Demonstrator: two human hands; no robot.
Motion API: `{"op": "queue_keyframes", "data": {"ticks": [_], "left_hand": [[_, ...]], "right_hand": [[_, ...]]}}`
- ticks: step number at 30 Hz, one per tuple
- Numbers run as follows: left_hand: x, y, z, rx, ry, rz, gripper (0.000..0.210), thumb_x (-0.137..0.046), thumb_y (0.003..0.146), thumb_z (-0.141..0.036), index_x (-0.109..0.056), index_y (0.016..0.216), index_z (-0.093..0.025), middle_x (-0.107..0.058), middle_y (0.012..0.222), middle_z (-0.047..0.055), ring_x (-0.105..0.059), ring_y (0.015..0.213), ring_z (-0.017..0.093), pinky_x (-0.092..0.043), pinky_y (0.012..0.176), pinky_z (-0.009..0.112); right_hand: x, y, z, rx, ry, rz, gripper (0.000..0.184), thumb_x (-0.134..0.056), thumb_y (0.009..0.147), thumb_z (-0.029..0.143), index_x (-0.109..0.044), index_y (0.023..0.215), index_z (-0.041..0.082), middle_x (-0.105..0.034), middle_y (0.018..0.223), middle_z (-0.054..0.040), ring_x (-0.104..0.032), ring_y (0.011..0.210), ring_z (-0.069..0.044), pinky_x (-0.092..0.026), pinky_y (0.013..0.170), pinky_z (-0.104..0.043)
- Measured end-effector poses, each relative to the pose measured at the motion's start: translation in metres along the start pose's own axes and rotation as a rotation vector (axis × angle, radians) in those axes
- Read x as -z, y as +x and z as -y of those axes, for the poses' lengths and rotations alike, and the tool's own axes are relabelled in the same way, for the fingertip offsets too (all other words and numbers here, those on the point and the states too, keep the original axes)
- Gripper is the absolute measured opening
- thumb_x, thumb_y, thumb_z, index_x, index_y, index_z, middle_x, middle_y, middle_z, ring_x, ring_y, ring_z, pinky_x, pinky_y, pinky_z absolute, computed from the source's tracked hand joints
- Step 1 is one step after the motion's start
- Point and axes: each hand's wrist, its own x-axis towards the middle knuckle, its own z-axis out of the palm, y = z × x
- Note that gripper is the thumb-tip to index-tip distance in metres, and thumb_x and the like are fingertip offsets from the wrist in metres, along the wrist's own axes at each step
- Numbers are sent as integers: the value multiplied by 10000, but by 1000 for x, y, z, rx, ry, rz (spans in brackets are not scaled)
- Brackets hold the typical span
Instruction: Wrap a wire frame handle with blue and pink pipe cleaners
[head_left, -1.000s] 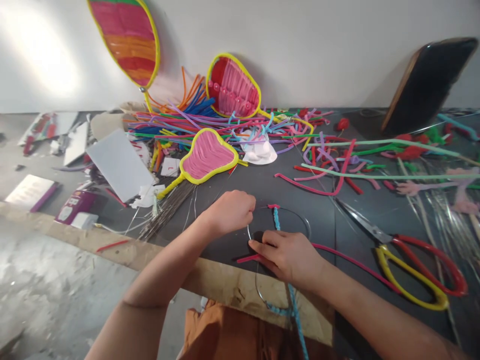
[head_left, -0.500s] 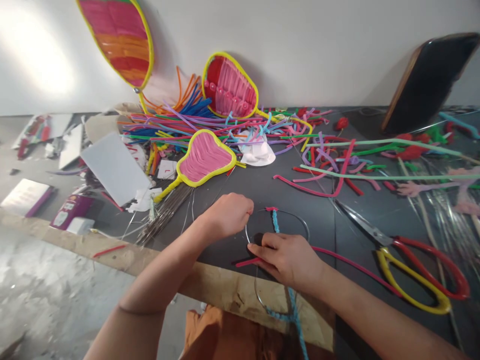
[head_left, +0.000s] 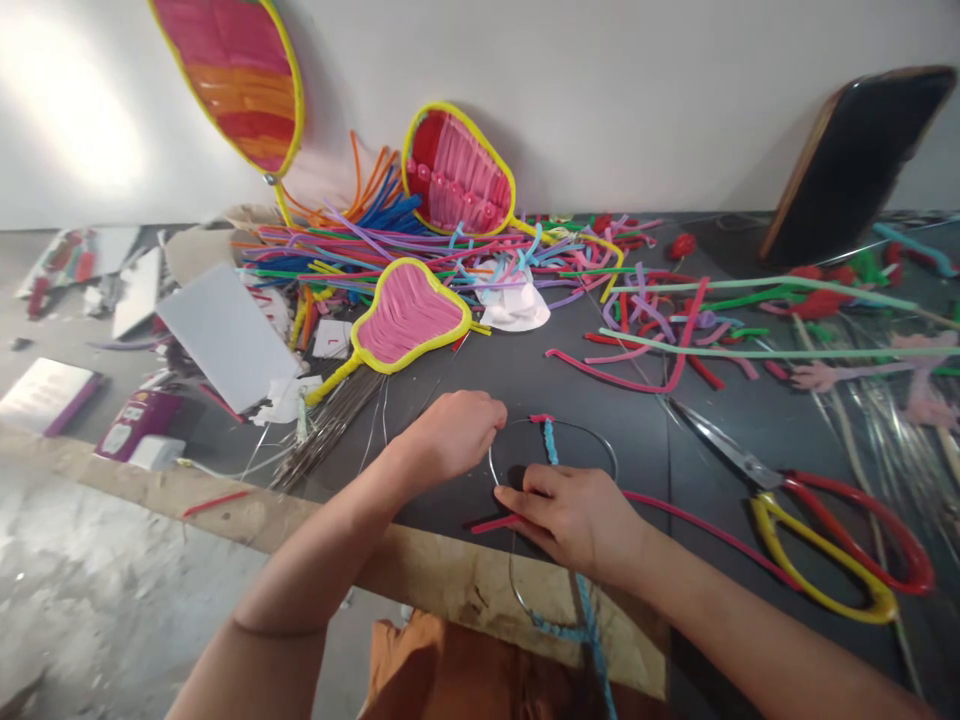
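Observation:
A bent wire frame (head_left: 616, 455) lies at the table's front edge, partly wrapped in light blue pipe cleaner (head_left: 550, 440) with a pink bit at its top. My right hand (head_left: 577, 520) is closed on the frame's left side, thumb and forefinger pinching the wire. Beneath that hand passes a pink pipe cleaner (head_left: 697, 520), its short end poking out to the left. My left hand (head_left: 454, 435) is closed in a pinch against the frame's upper left; its fingertips hide what they hold. A blue-wrapped stem (head_left: 592, 640) hangs over the edge toward my lap.
Large scissors (head_left: 780, 480) with red and yellow handles lie open at right. A yellow-rimmed pink shape (head_left: 409, 315) rests on a wire bundle (head_left: 330, 440). Behind are heaped pipe cleaners (head_left: 360, 245). A phone (head_left: 855, 165) leans on the wall; a purple box (head_left: 139, 425) sits left.
The view has shifted very slightly. Both hands keep the same place and grip on the wire frame.

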Motion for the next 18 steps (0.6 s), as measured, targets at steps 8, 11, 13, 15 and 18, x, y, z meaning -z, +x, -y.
{"op": "queue_keyframes", "data": {"ticks": [8,11,13,15,18], "left_hand": [[-2,0,1,-21,15,-19,249,-384,799,-159,-619,873,-192,-646,870,52,-605,770,188,-413,649,284],[-2,0,2,-23,-4,-29,250,-382,799,-160,-620,865,-197,-646,866,46,-602,765,183,-410,650,280],[-2,-1,2,-17,-9,-24,252,-381,801,-161,-623,862,-197,-647,868,48,-602,762,183,-409,648,281],[-2,-1,1,-11,-6,-20,258,-375,810,-164,-625,865,-195,-647,870,51,-604,762,186,-409,646,284],[-2,-1,0,-8,4,-24,264,-369,821,-167,-627,871,-193,-650,880,53,-608,770,187,-410,647,284]], "right_hand": [[-1,-1,0,-6,-7,3,279,-462,912,367,-640,1084,238,-619,783,-13,-565,635,-110,-350,530,-227],[-1,-1,0,-4,-3,0,280,-460,913,369,-640,1081,235,-615,779,-11,-560,629,-111,-349,526,-227],[-1,-1,0,-1,-2,3,280,-458,914,367,-638,1081,233,-613,776,-11,-556,625,-111,-348,526,-228],[0,0,0,0,-3,9,281,-456,915,366,-637,1085,233,-613,776,-13,-554,625,-111,-348,528,-228],[0,0,0,-1,-5,14,283,-452,916,370,-637,1085,237,-617,780,-13,-557,632,-114,-348,532,-229]]}}
